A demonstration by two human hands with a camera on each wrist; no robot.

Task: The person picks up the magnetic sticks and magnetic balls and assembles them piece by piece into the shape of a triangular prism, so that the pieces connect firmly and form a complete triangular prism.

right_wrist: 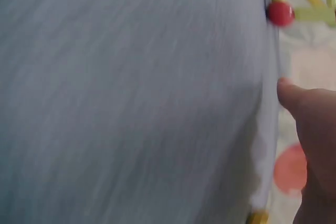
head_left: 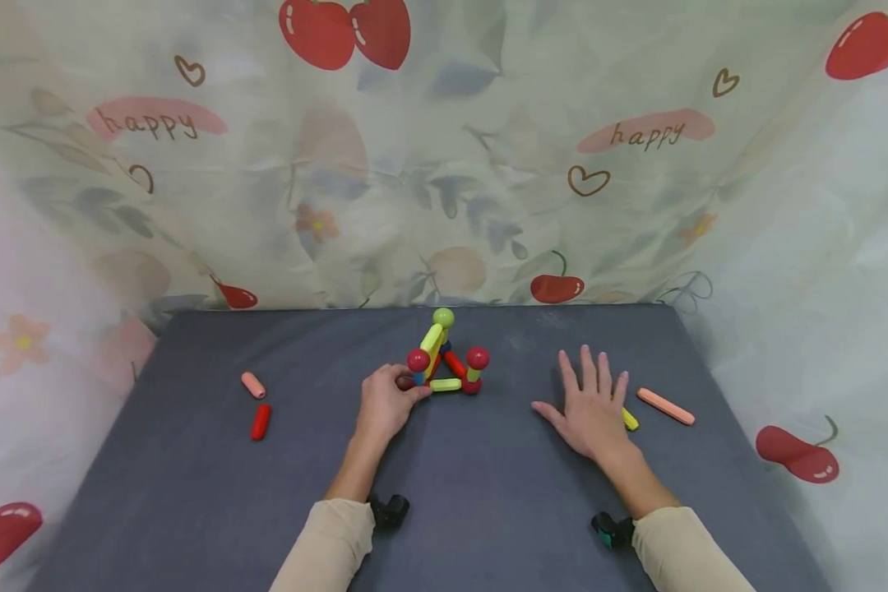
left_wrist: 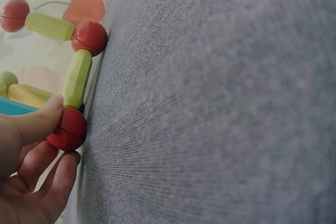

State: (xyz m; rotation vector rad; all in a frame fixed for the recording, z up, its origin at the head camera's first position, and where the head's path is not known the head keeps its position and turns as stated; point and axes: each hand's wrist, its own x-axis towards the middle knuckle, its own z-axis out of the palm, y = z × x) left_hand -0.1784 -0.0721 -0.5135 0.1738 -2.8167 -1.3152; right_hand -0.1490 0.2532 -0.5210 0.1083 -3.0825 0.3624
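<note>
Head: at centre the left hand (head_left: 386, 400) pinches a ball-and-stick frame (head_left: 455, 363), apparently part-built; pink stick (head_left: 253, 385) and red stick (head_left: 261, 422) at left, yellow stick (head_left: 630, 419) and peach stick (head_left: 666, 406) beside the wide-spread right hand (head_left: 592, 415) lie unjoined. Left wrist: fingers (left_wrist: 64, 179) grip a red ball (left_wrist: 71, 129), lower left. Right wrist: thumb (right_wrist: 315, 111) outstretched, right edge.

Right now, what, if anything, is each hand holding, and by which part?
The left hand pinches the multicoloured stick-and-ball frame by a red corner ball; the right hand holds nothing.
</note>
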